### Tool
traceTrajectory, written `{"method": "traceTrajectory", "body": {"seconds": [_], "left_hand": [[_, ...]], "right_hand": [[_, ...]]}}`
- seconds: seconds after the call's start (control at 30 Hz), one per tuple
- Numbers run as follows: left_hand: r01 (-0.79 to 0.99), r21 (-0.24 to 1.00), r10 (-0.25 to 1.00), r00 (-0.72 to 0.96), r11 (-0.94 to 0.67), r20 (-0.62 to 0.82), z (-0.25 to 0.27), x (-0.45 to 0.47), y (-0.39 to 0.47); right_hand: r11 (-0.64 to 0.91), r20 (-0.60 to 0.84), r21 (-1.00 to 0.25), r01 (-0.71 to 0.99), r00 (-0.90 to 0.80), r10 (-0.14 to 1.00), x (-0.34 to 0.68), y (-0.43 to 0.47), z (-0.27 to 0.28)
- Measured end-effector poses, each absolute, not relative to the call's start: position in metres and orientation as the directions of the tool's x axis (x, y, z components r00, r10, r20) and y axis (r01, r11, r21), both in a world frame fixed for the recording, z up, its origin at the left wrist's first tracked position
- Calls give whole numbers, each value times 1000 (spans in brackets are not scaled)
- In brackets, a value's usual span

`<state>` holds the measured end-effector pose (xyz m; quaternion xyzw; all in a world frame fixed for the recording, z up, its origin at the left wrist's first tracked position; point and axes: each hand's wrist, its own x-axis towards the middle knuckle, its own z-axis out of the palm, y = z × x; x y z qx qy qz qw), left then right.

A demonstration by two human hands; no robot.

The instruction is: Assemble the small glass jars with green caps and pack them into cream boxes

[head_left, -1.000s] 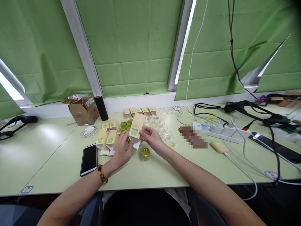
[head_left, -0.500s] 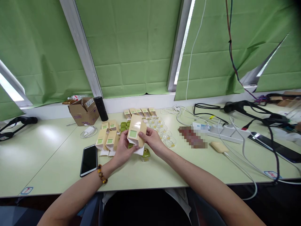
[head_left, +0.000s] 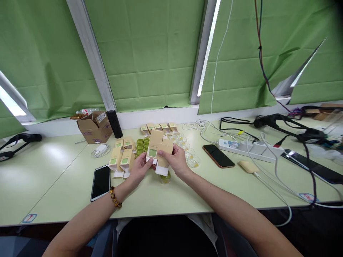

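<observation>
Between both hands is a small tan cardboard box point(head_left: 158, 145) with a green square on its front; it looks partly flattened, its white inner flaps hanging down. My left hand point(head_left: 140, 167) pinches its left lower edge. On the right side, my right hand point(head_left: 177, 160) grips it with the thumb across the front. Just beneath stands a small clear container with a green lid point(head_left: 165, 177), partly hidden by the flaps. Several green-lidded containers point(head_left: 142, 144) sit behind my left hand, and clear empty-looking cups point(head_left: 191, 157) lie to the right.
Open tan boxes point(head_left: 127, 159) stand at left, with more tan boxes point(head_left: 160, 127) at the back. A white phone point(head_left: 100, 182) lies left; another phone point(head_left: 218, 156), a power strip point(head_left: 249, 150) and cables lie right. A brown carton point(head_left: 95, 128) and black cylinder point(head_left: 114, 124) stand behind.
The box in my hands has turned and spread flatter, with its side panel and white flaps now facing me. My right hand has shifted slightly right.
</observation>
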<state>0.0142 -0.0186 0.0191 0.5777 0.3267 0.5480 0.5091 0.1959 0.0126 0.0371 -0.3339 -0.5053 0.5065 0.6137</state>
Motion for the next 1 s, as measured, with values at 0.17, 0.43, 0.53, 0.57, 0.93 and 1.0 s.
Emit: {"method": "traceTrajectory", "body": {"seconds": [0.17, 0.43, 0.53, 0.57, 0.93, 1.0], "left_hand": [[-87, 951, 949, 86, -296, 303, 16, 16, -16], [482, 335, 412, 60, -809, 909, 24, -40, -1], [547, 200, 355, 193, -813, 915, 24, -61, 0], [563, 185, 351, 203, -806, 914, 24, -65, 0], [716, 248, 417, 67, -653, 907, 75, -47, 13], [740, 426, 550, -91, -520, 830, 95, -53, 33]], "right_hand": [[254, 300, -924, -287, -129, 945, 193, 12, 36], [450, 465, -869, -207, -29, 885, 205, 11, 39], [448, 452, -881, -149, 6, 892, 211, 16, 41], [443, 444, -888, -126, 15, 896, 212, 17, 41], [529, 512, -827, 192, -135, 848, 233, 18, 29], [541, 516, -811, 224, -163, 841, 239, 15, 27]]}}
